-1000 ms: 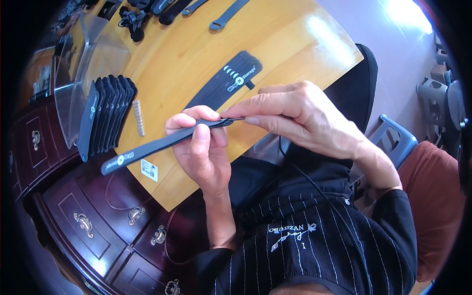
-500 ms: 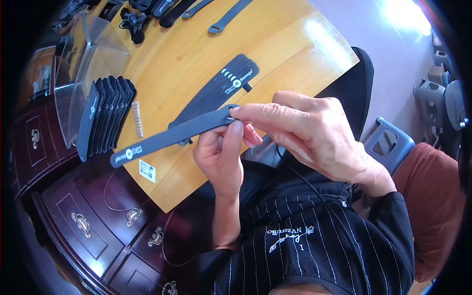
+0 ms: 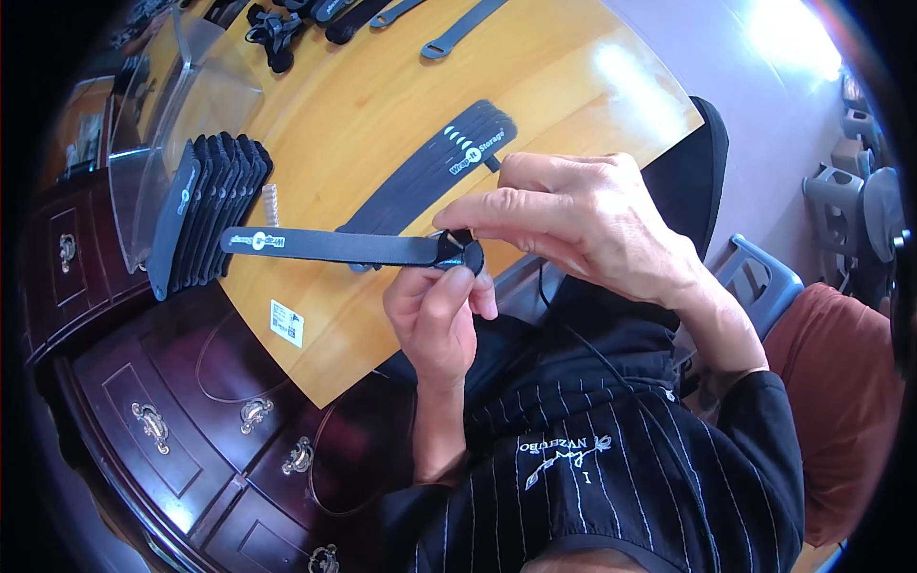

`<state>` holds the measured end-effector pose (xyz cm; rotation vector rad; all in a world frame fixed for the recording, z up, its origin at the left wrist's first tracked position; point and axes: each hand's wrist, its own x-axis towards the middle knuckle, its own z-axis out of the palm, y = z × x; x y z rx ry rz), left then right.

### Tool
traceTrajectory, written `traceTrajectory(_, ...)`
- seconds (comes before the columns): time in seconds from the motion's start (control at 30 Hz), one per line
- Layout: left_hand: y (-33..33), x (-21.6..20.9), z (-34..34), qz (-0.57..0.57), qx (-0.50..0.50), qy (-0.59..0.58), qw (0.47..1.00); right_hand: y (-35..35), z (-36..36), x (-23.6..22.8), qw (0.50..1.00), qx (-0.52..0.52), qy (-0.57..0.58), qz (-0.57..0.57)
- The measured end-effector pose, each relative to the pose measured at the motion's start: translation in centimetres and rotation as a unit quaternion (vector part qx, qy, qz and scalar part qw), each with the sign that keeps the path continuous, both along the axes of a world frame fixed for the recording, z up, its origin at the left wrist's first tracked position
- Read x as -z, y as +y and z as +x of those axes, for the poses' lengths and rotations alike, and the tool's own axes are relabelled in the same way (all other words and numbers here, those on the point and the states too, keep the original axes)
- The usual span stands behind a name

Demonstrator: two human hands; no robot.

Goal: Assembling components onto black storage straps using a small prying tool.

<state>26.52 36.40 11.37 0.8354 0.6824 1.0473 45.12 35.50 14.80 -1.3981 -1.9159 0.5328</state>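
A dark grey hook-and-loop strap (image 3: 339, 246) with white lettering stretches leftward over the table corner. At its near end, my left hand (image 3: 435, 325) pinches it between thumb and fingers, with a round black end showing above the thumb. Just above, my right hand (image 3: 597, 229) is closed, thumb and index finger at a black folded part of the same strap; its fingertips are partly hidden. Beyond the hands lies a fanned stack of similar straps (image 3: 420, 181) on the yellow table (image 3: 573, 105), with a small black tab sticking out on its right.
Several upright straps (image 3: 205, 220) stand in a row at the left edge beside a clear plastic box (image 3: 143, 191). More loose straps (image 3: 458, 33) lie at the far side. A white label (image 3: 286, 323) sits near the corner; a dark red drawer cabinet (image 3: 162, 411) is at left.
The held strap has swung from a slant to nearly level, and its near end now shows a folded black part. My right hand has shifted slightly left and up.
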Motion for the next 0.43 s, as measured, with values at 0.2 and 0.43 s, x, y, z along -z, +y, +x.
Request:
traceTrajectory(0.2,0.4,-0.8,-0.4,0.022,-0.079,-0.023,0.996,0.0,1.9,-1.1,0.988,-0.055,0.126,-0.075)
traceTrajectory(0.43,-0.8,-2.4,0.9,0.027,-0.036,0.076,0.996,1.0,-0.7,0.3,0.958,-0.1,0.261,-0.058)
